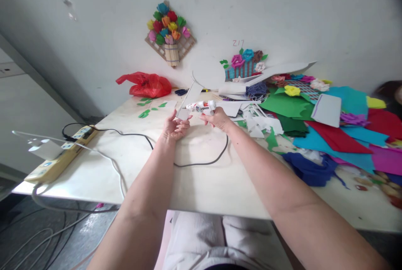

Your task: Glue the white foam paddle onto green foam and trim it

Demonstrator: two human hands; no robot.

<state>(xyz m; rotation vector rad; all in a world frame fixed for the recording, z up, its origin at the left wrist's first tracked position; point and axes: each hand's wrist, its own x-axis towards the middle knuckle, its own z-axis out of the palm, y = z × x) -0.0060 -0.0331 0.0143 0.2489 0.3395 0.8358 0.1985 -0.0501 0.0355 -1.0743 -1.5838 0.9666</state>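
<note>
Our left grip (176, 127) pinches white card (182, 114), seemingly steadying it beside the glue gun (201, 106) our right grip (218, 118) clasps.

The view is bright with a pale, quite even light, which seems to come from the left, because the left end of the bench (204, 190) shines nearly white and the floor (91, 224) shows a glossy patch. Shadows are soft and weak. The wide lens stretches the forearms (150, 186) toward the lower corners, the upper right corner falls dark, small brown pieces (389, 189) at the right edge are blurred, and print on the white tube (197, 106) is unreadable.
</note>
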